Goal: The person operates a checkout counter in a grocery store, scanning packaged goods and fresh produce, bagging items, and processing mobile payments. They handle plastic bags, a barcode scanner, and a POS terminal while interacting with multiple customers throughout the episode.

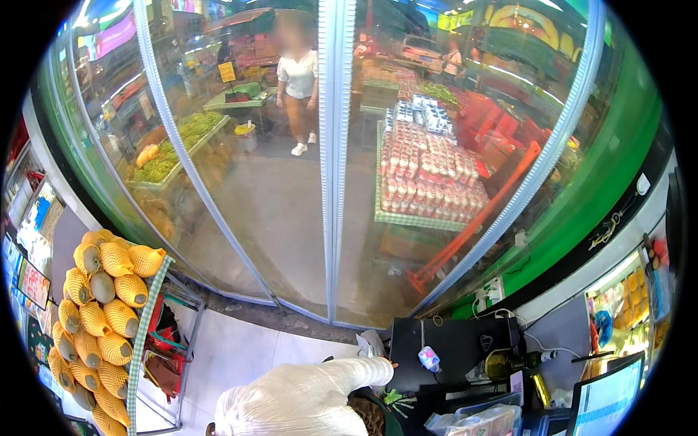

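Note:
Neither of my own hands is in view. Before me, a person in a loose white long-sleeved top (278,400) is bent over at the bottom of the view, with one sleeve reaching towards a black desk (403,349). Only the fingertips show at the desk's left edge; what they touch cannot be told. A small bottle with a pink and blue wrapper (429,359) lies on the desk. Green leaves (393,399) show beside the person. A dark green glass bottle (534,358) lies at the desk's right.
Net-wrapped fruit (98,321) fills a stand with a checked edge at left. Glass doors (330,163) with metal frames stand ahead; beyond them are a walking person (298,76), stacked bottled drinks (431,174) and green grapes (191,136). A monitor (606,395) stands at lower right.

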Available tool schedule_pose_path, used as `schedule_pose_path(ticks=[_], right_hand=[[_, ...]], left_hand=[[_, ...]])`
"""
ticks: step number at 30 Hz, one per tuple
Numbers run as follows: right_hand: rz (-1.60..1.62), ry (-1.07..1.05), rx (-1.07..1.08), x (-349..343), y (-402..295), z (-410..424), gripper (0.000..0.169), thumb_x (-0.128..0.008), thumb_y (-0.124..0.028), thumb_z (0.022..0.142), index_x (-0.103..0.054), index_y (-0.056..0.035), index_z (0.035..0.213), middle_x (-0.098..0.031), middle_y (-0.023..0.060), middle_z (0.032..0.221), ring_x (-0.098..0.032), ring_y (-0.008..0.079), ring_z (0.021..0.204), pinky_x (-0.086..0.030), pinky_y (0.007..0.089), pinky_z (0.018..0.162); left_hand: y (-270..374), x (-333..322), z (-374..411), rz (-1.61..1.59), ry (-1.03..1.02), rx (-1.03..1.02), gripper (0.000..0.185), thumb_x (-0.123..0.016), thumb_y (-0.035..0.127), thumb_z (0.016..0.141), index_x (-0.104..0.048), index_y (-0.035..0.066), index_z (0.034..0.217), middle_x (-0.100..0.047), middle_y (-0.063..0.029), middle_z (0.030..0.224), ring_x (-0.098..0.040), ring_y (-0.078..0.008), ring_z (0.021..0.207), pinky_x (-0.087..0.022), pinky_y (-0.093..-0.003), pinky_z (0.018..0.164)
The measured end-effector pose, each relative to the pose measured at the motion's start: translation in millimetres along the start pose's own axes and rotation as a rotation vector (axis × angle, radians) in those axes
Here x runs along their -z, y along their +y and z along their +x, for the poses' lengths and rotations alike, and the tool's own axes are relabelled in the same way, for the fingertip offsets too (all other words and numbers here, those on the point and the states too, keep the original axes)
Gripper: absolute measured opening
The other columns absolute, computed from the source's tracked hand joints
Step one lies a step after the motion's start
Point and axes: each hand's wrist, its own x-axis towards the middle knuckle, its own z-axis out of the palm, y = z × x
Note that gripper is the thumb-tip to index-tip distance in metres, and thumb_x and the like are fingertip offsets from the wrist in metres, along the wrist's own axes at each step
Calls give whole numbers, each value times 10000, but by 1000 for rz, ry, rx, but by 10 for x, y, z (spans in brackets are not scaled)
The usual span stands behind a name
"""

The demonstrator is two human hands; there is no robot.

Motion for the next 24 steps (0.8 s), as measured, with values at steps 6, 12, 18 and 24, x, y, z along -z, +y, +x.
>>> schedule_pose_path(ticks=[6,12,18,24], right_hand=[[-48,-11,19,-180,-92,-59,214,-599,-202,816,-555,-20,920,-509,86,630,-480,185,516,-384,315,424],[-119,0,7,-280,-25,27,221,-622,-208,803,-572,-19,904,-511,90,612,-490,198,497,-403,329,417],[-150,3,-30,-338,56,104,216,-620,-197,802,-589,-18,920,-515,85,616,-488,194,505,-400,325,433],[-175,20,-50,-360,103,215,215,-619,-185,801,-606,-18,937,-518,81,620,-486,191,512,-398,321,449]], left_hand=[[25,69,-87,-38,25,-21,481,-198,309,931,-261,230,1401,-216,-9,1499,-259,-209,1352,-176,-575,1065],[2,11,-51,-71,37,-42,458,-240,252,933,-287,205,1385,-212,-20,1501,-261,-211,1352,-175,-581,1058],[-5,72,-144,-34,42,-101,455,-286,196,927,-293,144,1379,-195,-34,1507,-254,-222,1358,-168,-588,1056],[80,75,-235,273,32,-49,462,-266,211,932,-270,150,1390,-150,-12,1517,-198,-200,1375,-149,-570,1073]])
